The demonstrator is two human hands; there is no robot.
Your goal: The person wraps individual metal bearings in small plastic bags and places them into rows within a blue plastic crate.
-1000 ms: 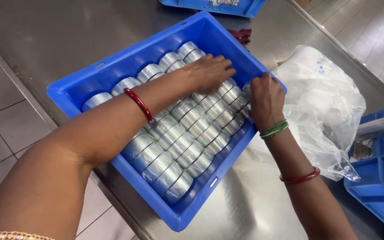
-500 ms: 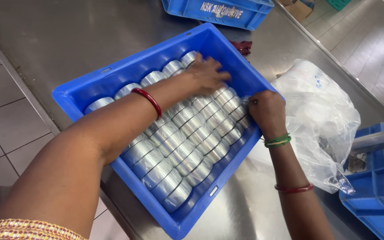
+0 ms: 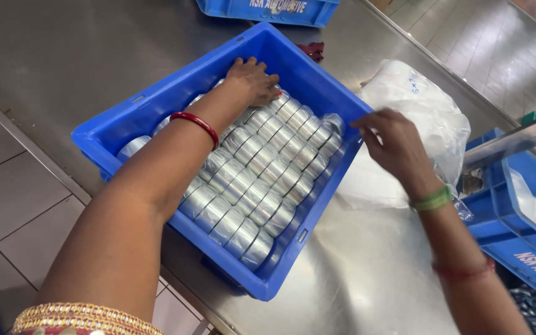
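Two bare hands are at a blue crate [image 3: 156, 102] standing on a steel table [image 3: 63, 49]. Rows of wrapped silver metal rings [image 3: 262, 167] lie packed on edge inside the crate, filling most of it. Left hand [image 3: 252, 79] rests at the crate's 12 o'clock end, palm down, fingers loosely curled on the top rings; it grips nothing visible. Right hand [image 3: 395, 146] hovers at the crate's 3 o'clock rim, fingers spread and open, holding nothing, just beside the rim. Clear plastic bag [image 3: 432, 115] lies on the table at 3 o'clock of the crate, behind the right hand. Second blue crate [image 3: 516, 211] stands further out at 4 o'clock.
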